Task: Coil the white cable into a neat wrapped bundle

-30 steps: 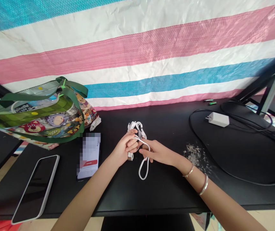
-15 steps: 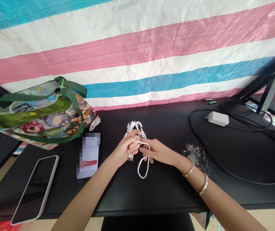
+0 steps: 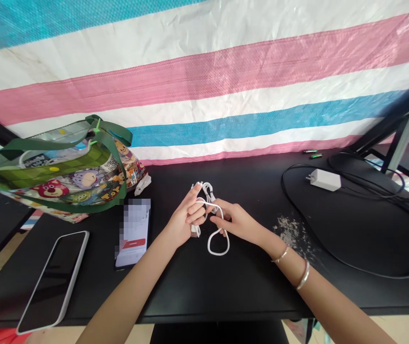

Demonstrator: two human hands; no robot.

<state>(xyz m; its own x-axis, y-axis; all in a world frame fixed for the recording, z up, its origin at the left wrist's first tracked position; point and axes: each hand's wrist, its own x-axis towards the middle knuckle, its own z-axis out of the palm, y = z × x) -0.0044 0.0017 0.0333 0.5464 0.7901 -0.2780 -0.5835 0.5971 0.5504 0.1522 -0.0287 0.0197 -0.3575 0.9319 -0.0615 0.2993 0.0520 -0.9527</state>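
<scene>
A white cable runs between my two hands over the black table and hangs in a loop below my right hand. My left hand grips part of it with curled fingers, the index finger pointing up. Thumb and fingers of my right hand close on the cable at the right. A coiled white cable lies just behind my hands, partly hidden by them. Under my left hand, a white cable end shows.
At the left are a cartoon-print bag, a lit phone and a white-edged phone. A white charger, black cable and pale crumbs lie right. Striped sheeting hangs behind.
My hands have moved slightly apart, and my left index finger has lifted. The hanging cable loop has shifted right and become rounder.
</scene>
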